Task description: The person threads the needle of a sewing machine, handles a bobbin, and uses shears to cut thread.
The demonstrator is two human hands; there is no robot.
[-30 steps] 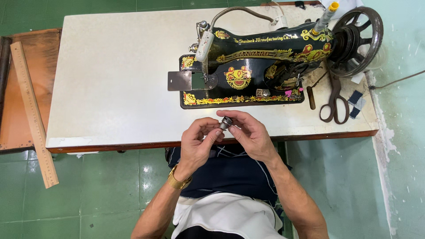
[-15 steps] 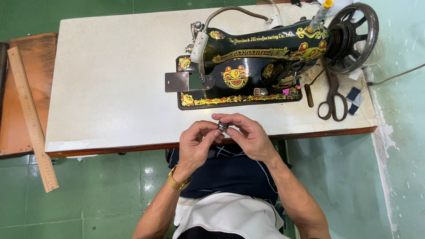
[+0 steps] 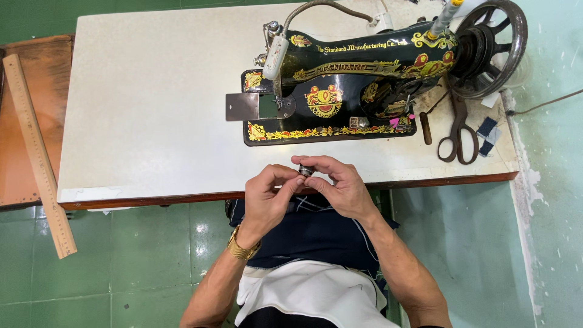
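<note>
Table (image 3: 152,103): pale top, carrying all below.
Sewing machine (image 3: 340,91): black, gilt ornament, handwheel at right.
Ruler (image 3: 37,155): wooden, lying off the table's left end.
Scissors (image 3: 458,130): beside the handwheel.
Left hand (image 3: 267,197), right hand (image 3: 340,185): both pinching a bobbin case (image 3: 305,170), held at the table's near edge. Step judged: fitting or threading it; fine fingertip control needed.
</note>
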